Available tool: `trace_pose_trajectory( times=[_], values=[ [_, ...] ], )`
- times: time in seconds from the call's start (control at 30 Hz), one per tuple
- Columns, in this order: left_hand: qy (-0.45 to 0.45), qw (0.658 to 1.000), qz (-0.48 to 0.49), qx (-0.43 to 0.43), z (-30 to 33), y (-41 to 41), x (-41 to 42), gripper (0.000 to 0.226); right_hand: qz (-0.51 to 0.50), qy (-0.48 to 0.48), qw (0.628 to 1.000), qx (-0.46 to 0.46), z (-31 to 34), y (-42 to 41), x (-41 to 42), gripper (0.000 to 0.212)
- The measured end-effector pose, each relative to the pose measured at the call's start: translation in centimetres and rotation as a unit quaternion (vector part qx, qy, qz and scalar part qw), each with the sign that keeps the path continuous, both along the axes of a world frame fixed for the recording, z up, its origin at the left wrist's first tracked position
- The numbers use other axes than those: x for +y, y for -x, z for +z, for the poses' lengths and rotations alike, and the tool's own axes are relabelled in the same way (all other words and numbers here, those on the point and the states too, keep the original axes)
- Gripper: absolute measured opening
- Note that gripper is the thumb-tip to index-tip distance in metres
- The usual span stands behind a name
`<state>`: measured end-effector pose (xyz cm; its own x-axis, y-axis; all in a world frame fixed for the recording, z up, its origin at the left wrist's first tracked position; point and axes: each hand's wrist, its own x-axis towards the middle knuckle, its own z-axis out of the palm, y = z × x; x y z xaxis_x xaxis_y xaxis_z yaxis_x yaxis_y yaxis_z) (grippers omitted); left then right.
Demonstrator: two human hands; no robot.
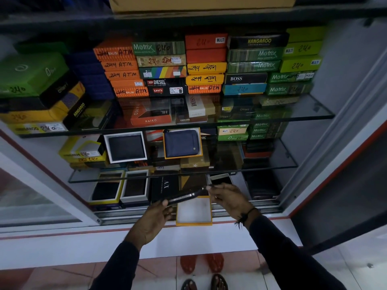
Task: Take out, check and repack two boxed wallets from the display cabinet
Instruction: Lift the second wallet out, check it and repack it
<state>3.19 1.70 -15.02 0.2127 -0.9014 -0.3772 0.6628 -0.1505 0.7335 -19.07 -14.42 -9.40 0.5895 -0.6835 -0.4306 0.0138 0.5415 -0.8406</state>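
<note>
A dark zip wallet (187, 196) is held edge-on between both hands in front of the cabinet's bottom level. My left hand (154, 221) grips its left end, and my right hand (229, 198) pinches its right end near the zip. Just below it lies an open yellow-rimmed box (194, 212) with a white lining, nothing in it, on the cabinet's front sill. On the middle glass shelf a second blue zip wallet (181, 143) sits in its own open yellow box.
Glass shelves (310, 114) carry stacked coloured wallet boxes (163, 65). An open white box with a black wallet (126, 147) stands left of the blue one. More open boxes (134, 187) fill the bottom left. The sliding door frame (335, 164) is at the right. Sandals (201, 262) lie on the floor.
</note>
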Motion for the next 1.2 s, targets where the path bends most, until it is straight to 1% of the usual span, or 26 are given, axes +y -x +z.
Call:
trace_pose_trajectory(
  times=[0.07, 0.1, 0.13, 0.17, 0.23, 0.27, 0.3, 0.33, 0.4, 0.47, 0.53, 0.57, 0.67, 0.7, 0.77, 0.8, 0.9, 0.93, 0.97, 1.0, 1.03, 1.07, 1.13, 1.2],
  values=[
    [-0.008, 0.999, 0.005, -0.041, -0.4, 0.3, 0.1, 0.032, -0.027, 0.046, 0.998, 0.024, 0.8, 0.3, 0.4, 0.013],
    [-0.012, 0.998, 0.008, -0.059, -0.5, 0.9, 0.0, 0.035, -0.047, 0.084, 0.995, 0.039, 1.2, -0.1, 1.2, 0.013],
    [-0.016, 0.997, 0.013, -0.077, -0.5, 1.6, -0.2, 0.037, -0.066, 0.143, 0.986, 0.061, 1.5, -0.7, 2.1, 0.015],
    [-0.021, 0.995, 0.023, -0.092, -0.5, 2.3, -0.6, 0.040, -0.077, 0.221, 0.968, 0.093, 1.6, -1.5, 3.3, 0.020],
    [-0.021, 0.995, 0.049, -0.090, -0.8, 4.0, -1.3, 0.043, -0.066, 0.381, 0.909, 0.155, 1.3, -3.3, 5.7, 0.024],
    [-0.018, 0.995, 0.058, -0.081, -1.0, 4.7, -1.6, 0.042, -0.051, 0.441, 0.881, 0.165, 1.0, -4.1, 6.9, 0.021],
    [-0.017, 0.995, 0.068, -0.076, -1.3, 5.3, -1.8, 0.039, -0.034, 0.477, 0.862, 0.168, 0.8, -4.7, 7.9, 0.017],
    [-0.018, 0.994, 0.075, -0.080, -1.3, 5.8, -2.1, 0.034, -0.020, 0.492, 0.853, 0.174, 0.5, -5.0, 8.6, 0.015],
    [-0.021, 0.992, 0.081, -0.095, -1.2, 6.2, -2.5, 0.031, -0.009, 0.493, 0.849, 0.188, 0.2, -5.3, 9.2, 0.014],
    [-0.018, 0.993, 0.075, -0.095, -1.0, 5.9, -2.5, 0.038, -0.006, 0.488, 0.851, 0.195, 0.4, -4.9, 8.5, 0.012],
    [-0.029, 0.994, 0.067, -0.087, -0.7, 5.2, -2.1, 0.049, -0.009, 0.455, 0.869, 0.194, 0.9, -4.1, 7.0, 0.009],
    [-0.035, 0.994, 0.063, -0.087, -0.6, 4.8, -1.9, 0.049, -0.015, 0.424, 0.885, 0.192, 1.2, -3.7, 6.2, 0.010],
    [-0.037, 0.996, 0.037, -0.076, -0.7, 3.4, -1.3, 0.041, -0.062, 0.307, 0.936, 0.160, 2.0, -2.1, 4.3, 0.021],
    [-0.033, 0.996, 0.036, -0.070, -0.6, 3.0, -1.2, 0.039, -0.090, 0.270, 0.948, 0.143, 2.3, -1.5, 3.7, 0.021],
    [-0.017, 0.998, 0.022, -0.057, -0.5, 2.3, -0.8, 0.041, -0.135, 0.205, 0.962, 0.117, 2.6, -0.2, 2.2, 0.016],
    [-0.013, 0.999, 0.018, -0.046, -0.5, 2.2, -0.6, 0.042, -0.128, 0.176, 0.970, 0.105, 2.8, 0.3, 1.5, 0.013],
    [-0.004, 1.000, 0.009, 0.001, -0.5, 2.7, -0.7, 0.030, -0.078, 0.055, 0.994, 0.054, 2.7, 1.4, 0.1, 0.006],
    [0.006, 1.000, -0.006, 0.013, -0.3, 3.2, -0.9, 0.026, -0.070, 0.000, 0.997, 0.026, 2.3, 1.4, -0.1, 0.004],
    [0.018, 0.999, -0.025, 0.020, 0.2, 3.8, -1.1, 0.028, -0.065, -0.063, 0.996, 0.003, 1.9, 1.2, -0.1, 0.006],
    [0.033, 0.998, -0.045, 0.026, 0.6, 4.5, -1.4, 0.041, -0.056, -0.120, 0.991, -0.011, 1.5, 0.9, 0.1, 0.006],
    [0.047, 0.996, -0.068, 0.036, 1.3, 5.1, -1.7, 0.060, -0.044, -0.162, 0.986, -0.019, 1.0, 0.5, 0.5, 0.008],
    [0.060, 0.993, -0.090, 0.045, 1.7, 5.8, -1.9, 0.072, -0.028, -0.192, 0.980, -0.034, 0.4, 0.0, 1.2, 0.010],
    [0.084, 0.989, -0.115, 0.048, 2.5, 6.5, -2.4, 0.074, 0.001, -0.230, 0.969, -0.092, -0.5, -0.9, 2.3, 0.016],
    [0.082, 0.990, -0.110, 0.041, 2.7, 6.4, -2.5, 0.065, 0.002, -0.222, 0.967, -0.123, -1.1, -1.0, 2.7, 0.019]
  ],
)
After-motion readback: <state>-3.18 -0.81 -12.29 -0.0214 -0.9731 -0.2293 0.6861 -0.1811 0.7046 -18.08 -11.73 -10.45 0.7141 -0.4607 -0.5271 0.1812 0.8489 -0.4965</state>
